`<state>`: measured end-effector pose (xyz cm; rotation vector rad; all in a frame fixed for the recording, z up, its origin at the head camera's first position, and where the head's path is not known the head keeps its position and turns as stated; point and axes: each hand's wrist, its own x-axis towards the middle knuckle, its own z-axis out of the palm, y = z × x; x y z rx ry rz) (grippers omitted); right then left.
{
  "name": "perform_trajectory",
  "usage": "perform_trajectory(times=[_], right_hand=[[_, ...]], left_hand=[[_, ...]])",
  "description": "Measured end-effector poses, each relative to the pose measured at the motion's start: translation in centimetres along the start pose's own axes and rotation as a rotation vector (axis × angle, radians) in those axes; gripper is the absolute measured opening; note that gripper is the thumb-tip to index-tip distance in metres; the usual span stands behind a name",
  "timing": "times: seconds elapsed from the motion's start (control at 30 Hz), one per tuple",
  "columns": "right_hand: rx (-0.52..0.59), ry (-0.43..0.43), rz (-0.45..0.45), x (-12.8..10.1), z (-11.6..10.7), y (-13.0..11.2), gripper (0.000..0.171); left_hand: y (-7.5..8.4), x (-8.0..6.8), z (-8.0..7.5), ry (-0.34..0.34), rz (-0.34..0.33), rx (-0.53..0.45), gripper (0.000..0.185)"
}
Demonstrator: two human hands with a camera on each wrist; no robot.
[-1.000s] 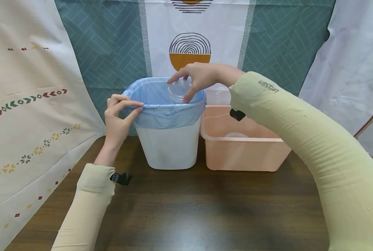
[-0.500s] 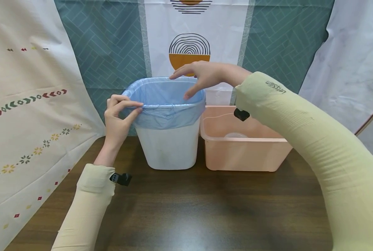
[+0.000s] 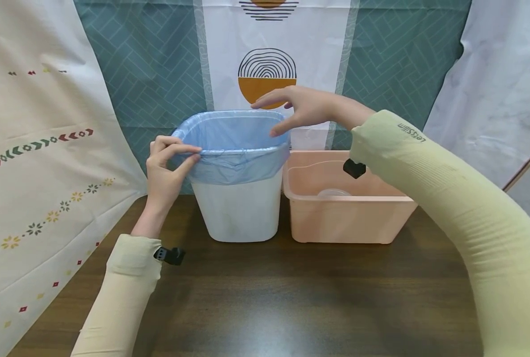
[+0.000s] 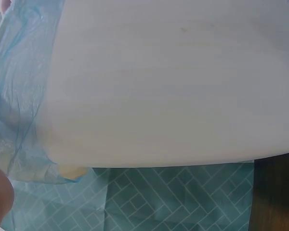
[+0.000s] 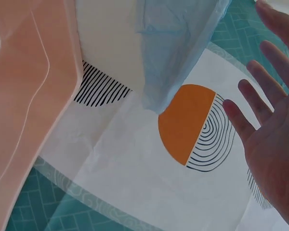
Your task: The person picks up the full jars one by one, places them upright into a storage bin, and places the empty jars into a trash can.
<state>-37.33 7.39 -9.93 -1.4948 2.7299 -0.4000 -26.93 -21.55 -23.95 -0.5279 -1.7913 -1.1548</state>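
A white trash can (image 3: 240,210) stands on the table, lined with a blue plastic bag (image 3: 238,168) folded over its rim. My left hand (image 3: 164,168) pinches the bag and rim at the near left corner, thumb outside. Above the can's right side my right hand (image 3: 311,106) hovers with fingers spread and holds nothing; the right wrist view shows its bare palm and fingers (image 5: 255,103). The can's white wall (image 4: 173,86) fills most of the left wrist view. What lies inside the bag is hidden behind the near rim.
Right of the can stands a peach plastic bin (image 3: 345,220) with a clear plastic piece (image 3: 333,192) inside, partly hidden by the bin's front wall. A patterned cloth (image 3: 157,64) hangs behind. A brown wooden table (image 3: 265,292) stretches in front.
My right hand has let go of a clear round plastic container over the bag, and the container is out of sight. That hand has since moved right. My left hand stays put.
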Motion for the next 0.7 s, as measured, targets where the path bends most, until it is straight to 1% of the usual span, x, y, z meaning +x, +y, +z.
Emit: perform_trajectory(times=[0.1,0.23,0.3,0.37,0.47,0.57,0.63,0.7], right_hand=[[-0.007,0.024,-0.008,-0.7,0.2,0.0,0.065],[-0.014,0.062,-0.020,-1.7,0.6,0.0,0.061],[-0.010,0.096,-0.026,-2.1,0.9,-0.1,0.059],[-0.005,0.150,-0.028,-2.7,1.2,-0.2,0.055],[0.005,0.253,-0.020,-3.9,1.7,-0.4,0.050],[0.019,0.368,0.003,-5.5,2.4,-0.7,0.047],[0.018,0.427,0.026,-6.7,3.0,-1.0,0.047],[0.022,0.480,0.041,-7.9,3.7,-1.2,0.047]], left_hand=[[-0.2,0.1,0.0,-0.011,-0.002,0.011,0.012],[-1.4,0.3,-0.3,-0.031,0.000,0.052,0.012],[-1.9,0.5,-0.5,-0.043,0.001,0.076,0.013],[-2.2,0.5,-0.7,-0.056,0.000,0.104,0.014],[-1.9,0.5,-0.9,-0.080,0.005,0.141,0.015],[-1.2,0.3,-1.1,-0.110,0.026,0.188,0.019],[-0.7,0.1,-1.1,-0.139,0.067,0.221,0.023],[-0.1,-0.2,-1.1,-0.168,0.129,0.248,0.027]])
